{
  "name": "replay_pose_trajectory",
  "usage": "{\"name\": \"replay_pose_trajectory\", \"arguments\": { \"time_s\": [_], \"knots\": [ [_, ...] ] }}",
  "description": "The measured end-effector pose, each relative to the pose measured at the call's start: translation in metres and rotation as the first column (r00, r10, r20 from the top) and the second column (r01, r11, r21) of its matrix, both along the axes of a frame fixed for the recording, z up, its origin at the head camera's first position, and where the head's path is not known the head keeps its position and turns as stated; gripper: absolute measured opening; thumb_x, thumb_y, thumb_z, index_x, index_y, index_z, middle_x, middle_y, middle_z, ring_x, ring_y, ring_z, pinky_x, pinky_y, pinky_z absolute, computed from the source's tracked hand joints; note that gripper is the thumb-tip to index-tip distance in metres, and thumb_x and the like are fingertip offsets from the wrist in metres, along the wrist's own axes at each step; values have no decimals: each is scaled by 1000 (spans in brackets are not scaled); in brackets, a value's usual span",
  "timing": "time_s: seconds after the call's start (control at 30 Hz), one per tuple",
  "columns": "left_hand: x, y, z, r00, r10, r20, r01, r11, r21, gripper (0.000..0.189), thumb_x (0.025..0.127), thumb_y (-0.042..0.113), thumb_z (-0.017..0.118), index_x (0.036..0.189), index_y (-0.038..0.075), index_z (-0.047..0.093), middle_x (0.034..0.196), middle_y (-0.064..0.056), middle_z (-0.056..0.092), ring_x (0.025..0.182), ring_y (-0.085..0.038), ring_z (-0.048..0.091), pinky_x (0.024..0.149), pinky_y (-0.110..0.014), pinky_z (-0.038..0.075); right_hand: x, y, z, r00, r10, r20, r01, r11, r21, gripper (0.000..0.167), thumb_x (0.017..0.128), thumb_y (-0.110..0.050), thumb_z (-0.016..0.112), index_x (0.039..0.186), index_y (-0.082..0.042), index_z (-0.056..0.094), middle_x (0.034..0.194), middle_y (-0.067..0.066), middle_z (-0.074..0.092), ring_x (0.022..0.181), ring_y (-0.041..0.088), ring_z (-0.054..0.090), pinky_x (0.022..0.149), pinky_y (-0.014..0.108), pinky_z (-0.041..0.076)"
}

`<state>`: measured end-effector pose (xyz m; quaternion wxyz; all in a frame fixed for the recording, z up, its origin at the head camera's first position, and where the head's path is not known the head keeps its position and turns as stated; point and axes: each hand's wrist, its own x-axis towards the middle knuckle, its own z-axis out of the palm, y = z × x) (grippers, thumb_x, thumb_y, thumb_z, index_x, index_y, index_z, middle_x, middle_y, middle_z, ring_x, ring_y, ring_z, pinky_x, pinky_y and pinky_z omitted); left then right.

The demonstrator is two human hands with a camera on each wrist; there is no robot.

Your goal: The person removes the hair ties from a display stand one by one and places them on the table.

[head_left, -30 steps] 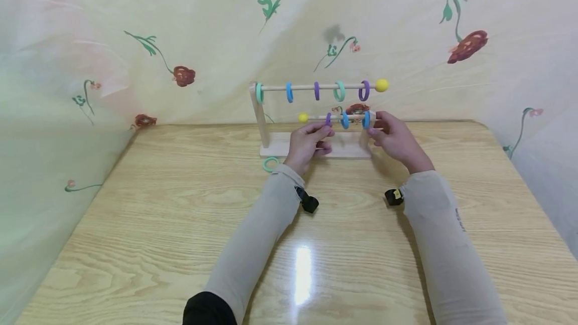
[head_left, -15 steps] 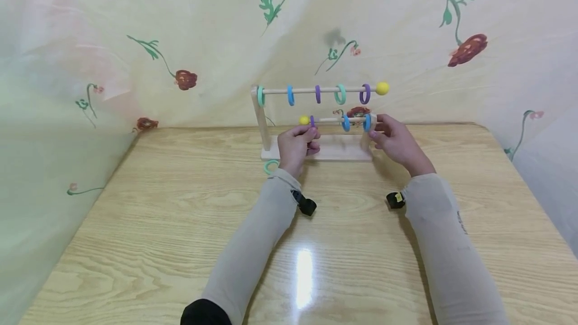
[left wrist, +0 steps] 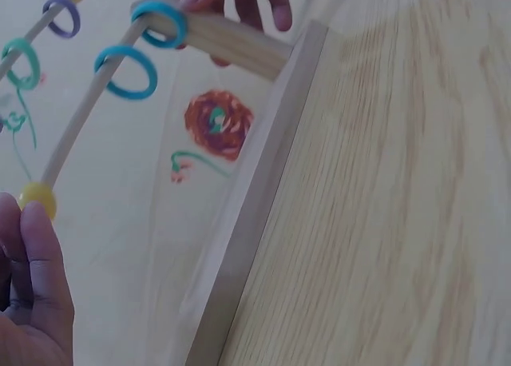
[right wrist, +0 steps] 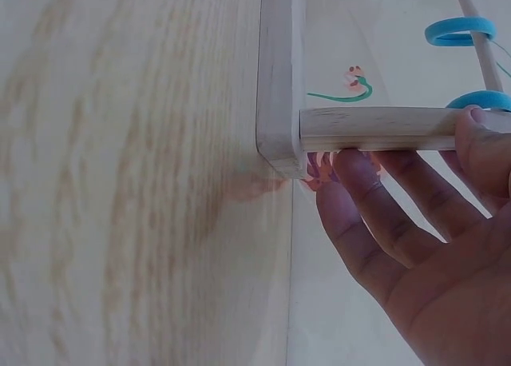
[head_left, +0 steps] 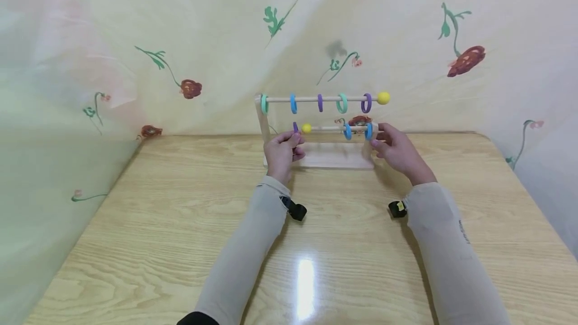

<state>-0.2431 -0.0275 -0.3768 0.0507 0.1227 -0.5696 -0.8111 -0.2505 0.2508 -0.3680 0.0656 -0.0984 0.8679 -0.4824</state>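
My left hand pinches a purple ring just left of the yellow ball that tips the lower rod. In the left wrist view the fingertips overlap this yellow ball, and the ring is hidden. My right hand grips the right post of the wooden stand, thumb on one side and fingers on the other. Two blue rings hang on the lower rod near that post. Across the upper rod hang several green, blue and purple rings.
The stand's flat base sits near the back of the wooden table. A cloth with printed flowers hangs close behind it. Another yellow ball caps the upper rod's right end.
My left hand has slid the purple ring leftward along the lower rod and past its yellow ball. The right hand keeps its grip. The green ring on the table is now hidden behind the left hand.
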Motion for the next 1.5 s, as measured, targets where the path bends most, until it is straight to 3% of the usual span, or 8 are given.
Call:
{"name": "replay_pose_trajectory", "arguments": {
  "time_s": [0.3,0.47,0.7,0.83,0.97,1.2,1.37,1.5],
  "knots": [
    [4,-18,-6,1000,-25,17,25,1000,-14,12,95,7,70,104,-1,75,93,-16,73,55,-11,61,56,-26,60,3,1,-5,1000,2,2,-2,1000,17,44,109,-11,44,149,3,35,137,32,48,122,46,53,96,54,53],
    [12,-29,-5,997,-77,7,77,994,-80,14,95,6,72,106,-2,74,98,-19,72,54,-11,62,55,-26,60,4,-1,-5,1000,4,3,-4,1000,15,45,109,-10,44,150,4,34,139,34,46,120,47,54,96,53,54],
    [23,-47,-4,985,-171,28,173,950,-260,21,96,12,71,112,-2,74,95,-10,70,59,-15,64,59,-29,61,6,-2,-6,1000,6,9,-7,1000,11,46,108,-9,44,150,6,32,141,36,44,121,49,53,96,54,53],
    [29,-56,-5,980,-194,31,195,934,-299,22,99,16,69,112,0,75,99,-12,70,61,-17,66,62,-31,62,7,-2,-8,1000,2,19,-2,1000,9,47,109,-11,44,151,6,31,142,36,42,121,49,53,96,55,53],
    [32,-64,-5,977,-208,38,210,928,-308,16,98,7,67,110,-1,75,101,-14,69,58,-15,63,59,-28,61,6,-4,-9,1000,6,26,-6,1000,4,50,109,-12,44,153,6,28,144,36,41,121,48,54,97,54,53],
    [33,-62,-7,938,-316,140,344,886,-310,21,96,3,67,116,-5,69,93,-14,67,56,-13,59,55,-25,58,5,-2,-7,1000,4,25,-4,1000,5,51,109,-12,44,154,5,26,144,37,40,119,48,54,97,53,53],
    [34,-58,-7,920,-342,193,389,860,-331,21,94,4,70,113,-2,64,91,-14,70,53,-14,57,53,-26,57,2,0,-4,1000,5,19,-5,1000,12,53,110,-15,43,155,4,24,147,36,38,121,47,54,96,52,54],
    [36,-59,-8,896,-364,253,435,832,-343,31,93,4,71,121,1,58,94,-15,71,53,-15,57,51,-24,55,1,-1,-1,1000,7,10,-7,1000,16,51,109,-16,44,154,3,27,146,36,40,120,46,55,96,52,54]
  ]
}}
